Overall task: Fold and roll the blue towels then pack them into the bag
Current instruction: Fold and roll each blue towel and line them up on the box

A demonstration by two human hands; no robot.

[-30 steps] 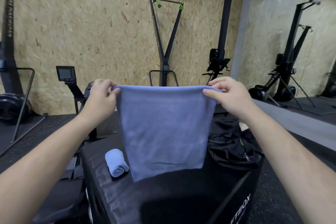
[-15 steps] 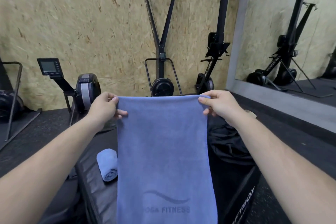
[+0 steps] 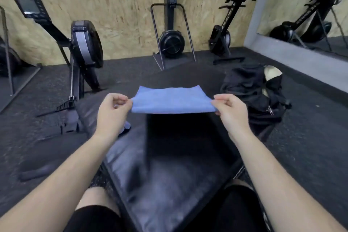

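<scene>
Towel (image 3: 171,100) spans crosswise, level above the worktop (image 3: 160,194); my left hand (image 3: 111,113) and right hand (image 3: 231,113) each pinch a near corner.

Black padded box (image 3: 160,184): matte top with grey scuffing toward the near edge, standing on a dark rubber floor (image 3: 310,137). On top: black bag (image 3: 252,90) slumped at the far right corner, reaching the edge; rolled blue towel (image 3: 127,127) near the left edge, only a sliver visible. Rowing machines (image 3: 82,47) stand on the floor beyond, along the wall.
</scene>
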